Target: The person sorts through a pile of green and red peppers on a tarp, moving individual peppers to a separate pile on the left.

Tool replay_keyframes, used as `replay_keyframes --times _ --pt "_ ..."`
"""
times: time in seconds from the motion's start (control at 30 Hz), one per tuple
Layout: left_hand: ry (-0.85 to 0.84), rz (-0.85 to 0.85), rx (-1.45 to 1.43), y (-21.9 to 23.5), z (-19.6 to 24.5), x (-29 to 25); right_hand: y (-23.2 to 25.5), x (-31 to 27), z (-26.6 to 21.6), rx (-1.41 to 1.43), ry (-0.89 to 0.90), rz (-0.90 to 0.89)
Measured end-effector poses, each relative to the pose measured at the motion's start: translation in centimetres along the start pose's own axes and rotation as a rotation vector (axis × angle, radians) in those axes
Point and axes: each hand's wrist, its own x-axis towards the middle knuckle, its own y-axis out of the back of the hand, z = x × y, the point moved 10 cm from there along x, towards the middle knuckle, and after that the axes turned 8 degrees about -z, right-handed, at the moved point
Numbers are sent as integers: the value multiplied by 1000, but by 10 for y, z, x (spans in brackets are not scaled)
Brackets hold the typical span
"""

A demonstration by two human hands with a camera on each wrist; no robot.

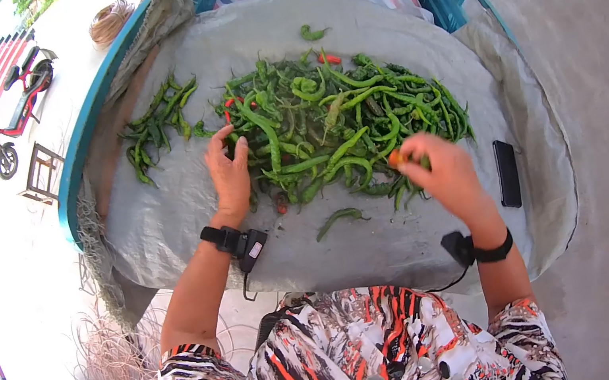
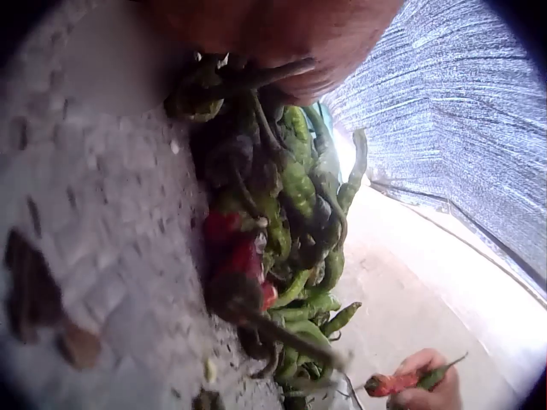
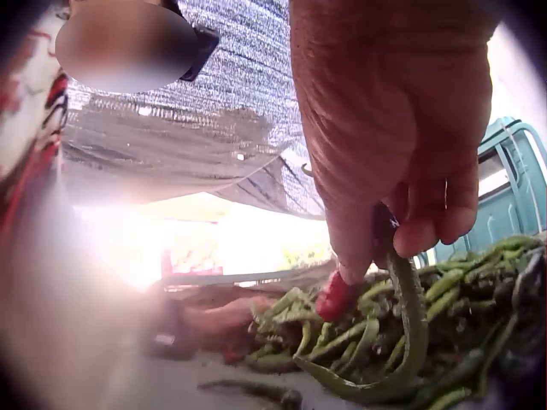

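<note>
A heap of long green chili peppers (image 1: 342, 127), with a few red ones among them, lies on a grey cloth (image 1: 290, 249). My left hand (image 1: 227, 172) rests at the heap's left edge, thumb and fingers apart, close to a red chili pepper (image 1: 229, 110). At the heap's right front, my right hand (image 1: 442, 167) pinches a red chili pepper (image 3: 338, 296) between thumb and fingers. A curved green chili pepper (image 3: 412, 316) hangs from the same fingers in the right wrist view. The left wrist view hides the left fingertips behind the palm.
A smaller group of green chili peppers (image 1: 160, 121) lies left of the heap. One loose chili pepper (image 1: 340, 220) is in front, another (image 1: 312, 32) behind. A black phone (image 1: 507, 174) lies at the right. The teal cart's rail (image 1: 78, 163) borders the cloth on the left.
</note>
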Motion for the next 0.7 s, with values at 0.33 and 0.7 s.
replay_keyframes --times 0.33,0.7 --pt "-415 -10 619 14 84 -2 8 31 15 293 -57 427" --pt "-688 -250 765 -20 128 -21 -143 50 -37 -150 143 -133"
